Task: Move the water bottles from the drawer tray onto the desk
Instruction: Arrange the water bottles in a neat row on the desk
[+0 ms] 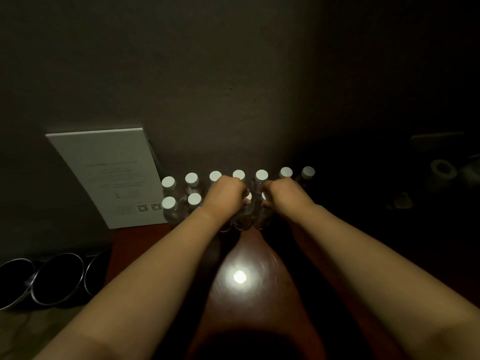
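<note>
Dim reddish desk (161, 237): left hand (228, 193) and right hand (283, 194) each closed around a front-row water bottle (245, 216); set down upright, clear of neighbours.

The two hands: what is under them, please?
Under the left hand and the right hand, two front-row bottles show only parts of white caps, between the fingers. Clear bottle bodies show below. Whether more bottles stand underneath is hidden.
</note>
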Motion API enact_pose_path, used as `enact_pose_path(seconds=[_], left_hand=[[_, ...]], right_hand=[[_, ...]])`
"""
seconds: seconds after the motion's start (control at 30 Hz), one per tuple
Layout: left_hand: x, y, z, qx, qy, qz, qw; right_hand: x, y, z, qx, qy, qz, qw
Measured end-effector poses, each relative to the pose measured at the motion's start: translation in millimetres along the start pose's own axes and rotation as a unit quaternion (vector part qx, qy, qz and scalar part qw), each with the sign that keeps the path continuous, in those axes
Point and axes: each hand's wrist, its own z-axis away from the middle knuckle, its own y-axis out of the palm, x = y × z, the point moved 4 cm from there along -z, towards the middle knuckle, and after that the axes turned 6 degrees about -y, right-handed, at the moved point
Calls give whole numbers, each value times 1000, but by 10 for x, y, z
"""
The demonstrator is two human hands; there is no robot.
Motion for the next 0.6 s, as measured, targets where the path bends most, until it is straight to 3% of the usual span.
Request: enact_pose_path(seconds=[0.33,0.6], left_hand=[[-58,-75,76,3,39,-40,998],[-55,-459,389,-37,43,-85,995]], right_hand=[[46,10,56,20,29,13,999],[158,-513,382,-35,40,71,996]])
